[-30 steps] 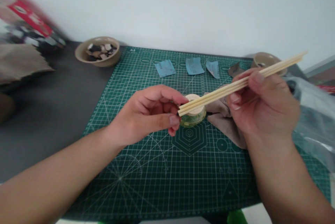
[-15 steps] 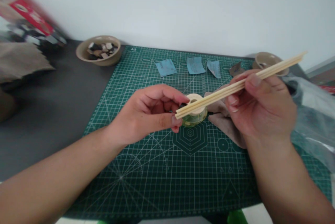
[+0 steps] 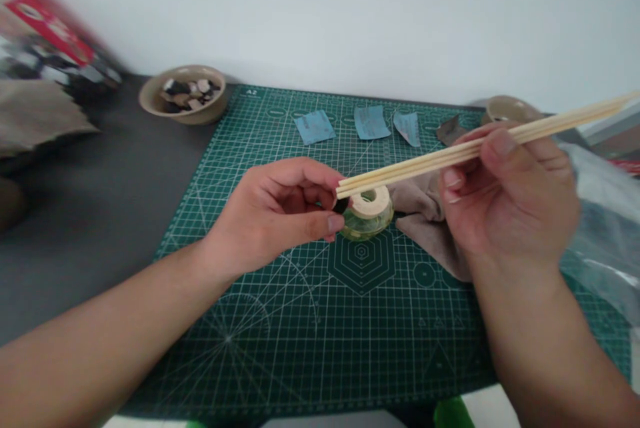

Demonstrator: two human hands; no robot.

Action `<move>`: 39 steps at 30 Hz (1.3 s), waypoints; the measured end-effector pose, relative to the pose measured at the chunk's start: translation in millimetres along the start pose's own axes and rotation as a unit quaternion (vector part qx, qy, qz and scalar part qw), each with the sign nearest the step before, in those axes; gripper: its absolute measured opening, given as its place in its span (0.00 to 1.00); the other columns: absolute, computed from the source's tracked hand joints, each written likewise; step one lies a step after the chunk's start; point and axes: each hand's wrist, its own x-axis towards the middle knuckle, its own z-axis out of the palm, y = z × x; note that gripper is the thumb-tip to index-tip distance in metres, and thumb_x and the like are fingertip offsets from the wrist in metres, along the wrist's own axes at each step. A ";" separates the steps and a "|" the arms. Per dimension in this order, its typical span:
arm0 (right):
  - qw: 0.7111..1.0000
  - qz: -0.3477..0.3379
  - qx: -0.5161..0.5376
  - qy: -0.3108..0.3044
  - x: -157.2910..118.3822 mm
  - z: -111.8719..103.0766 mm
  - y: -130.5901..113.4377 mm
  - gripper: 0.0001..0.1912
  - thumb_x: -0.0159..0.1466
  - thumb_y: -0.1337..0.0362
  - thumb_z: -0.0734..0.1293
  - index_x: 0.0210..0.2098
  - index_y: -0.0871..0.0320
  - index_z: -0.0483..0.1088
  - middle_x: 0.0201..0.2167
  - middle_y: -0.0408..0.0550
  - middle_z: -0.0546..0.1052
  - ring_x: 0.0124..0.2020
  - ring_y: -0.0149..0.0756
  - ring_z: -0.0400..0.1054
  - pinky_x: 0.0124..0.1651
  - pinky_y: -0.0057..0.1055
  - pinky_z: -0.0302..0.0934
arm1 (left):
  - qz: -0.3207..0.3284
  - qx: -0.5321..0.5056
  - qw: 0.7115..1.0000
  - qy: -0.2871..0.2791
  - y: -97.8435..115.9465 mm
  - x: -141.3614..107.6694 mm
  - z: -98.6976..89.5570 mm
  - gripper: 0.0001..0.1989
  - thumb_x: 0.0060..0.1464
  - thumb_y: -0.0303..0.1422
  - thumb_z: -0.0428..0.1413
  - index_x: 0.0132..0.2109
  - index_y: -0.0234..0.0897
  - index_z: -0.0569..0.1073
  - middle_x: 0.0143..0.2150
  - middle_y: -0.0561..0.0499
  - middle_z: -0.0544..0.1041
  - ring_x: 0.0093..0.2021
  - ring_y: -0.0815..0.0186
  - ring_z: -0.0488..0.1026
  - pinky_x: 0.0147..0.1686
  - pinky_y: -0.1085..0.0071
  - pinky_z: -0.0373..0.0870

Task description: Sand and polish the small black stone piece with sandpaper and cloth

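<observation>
Thin pale wooden sticks (image 3: pixel 425 163) are pinched in a bundle by my right hand (image 3: pixel 520 195). They slant from upper right down to my left fingers. My left hand (image 3: pixel 285 215) is closed, its thumb and forefinger gripping a small black piece (image 3: pixel 341 205), partly hidden. The sticks' near ends lie just above that piece; whether they touch it I cannot tell. Behind my left fingertips stands a squat clear glass bottle (image 3: pixel 367 225) with greenish-yellow contents and a pale wooden ring (image 3: pixel 375 203) on top. A crumpled taupe cloth (image 3: pixel 433 235) lies right of the bottle.
A green cutting mat (image 3: pixel 300 341) covers much of the dark table (image 3: pixel 125 208). Blue paper pieces, one a square (image 3: pixel 314 128), lie near the wall. A bowl (image 3: pixel 213 108) of small blocks stands back left, another bowl (image 3: pixel 510 108) back right. Clear plastic (image 3: pixel 600 255) lies at right.
My right hand has shifted right, drawing the sticks' near ends up and slightly away from my left thumb. More of the bottle's ring shows. My left hand has barely moved.
</observation>
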 end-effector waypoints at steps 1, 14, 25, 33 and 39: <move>1.000 0.005 -0.002 -0.005 -0.3 -0.2 -0.2 0.05 0.62 0.66 0.73 0.29 0.53 0.81 0.20 0.41 0.75 0.17 0.29 0.66 0.15 0.27 0.58 | 0.001 -0.001 1.000 0.000 0.3 -0.1 0.3 0.17 0.47 0.18 0.68 0.44 0.37 0.83 0.35 0.51 0.83 0.29 0.71 0.79 0.28 0.79 0.80; 0.999 0.029 0.000 -0.015 0.0 -0.3 -0.2 0.05 0.61 0.62 0.75 0.28 0.52 0.80 0.20 0.41 0.74 0.17 0.29 0.65 0.16 0.29 0.57 | 0.004 -0.028 0.999 -0.020 0.8 0.7 -2.1 0.16 0.49 0.18 0.67 0.45 0.38 0.83 0.40 0.48 0.84 0.33 0.68 0.81 0.33 0.76 0.81; 1.000 0.009 -0.009 -0.015 3.8 -4.2 4.6 0.04 0.60 0.62 0.75 0.28 0.51 0.81 0.19 0.41 0.73 0.17 0.29 0.65 0.15 0.29 0.55 | -0.001 -0.023 1.000 0.012 3.0 0.0 0.5 0.12 0.50 0.22 0.68 0.42 0.38 0.84 0.38 0.47 0.84 0.34 0.65 0.81 0.36 0.72 0.81; 1.000 0.001 -0.022 -0.020 2.1 -2.6 3.0 0.04 0.61 0.62 0.74 0.28 0.50 0.81 0.19 0.41 0.74 0.17 0.29 0.64 0.16 0.30 0.55 | -0.001 -0.009 1.000 0.021 2.4 1.4 0.2 0.15 0.46 0.21 0.70 0.42 0.40 0.84 0.40 0.49 0.85 0.37 0.65 0.82 0.40 0.71 0.82; 1.000 -0.002 0.005 0.000 2.1 -1.3 1.4 0.06 0.61 0.68 0.72 0.29 0.56 0.81 0.19 0.40 0.75 0.17 0.28 0.66 0.14 0.27 0.57 | 0.017 -0.018 1.000 0.017 2.0 1.6 0.9 0.16 0.47 0.19 0.69 0.43 0.38 0.84 0.41 0.48 0.85 0.39 0.66 0.83 0.42 0.73 0.82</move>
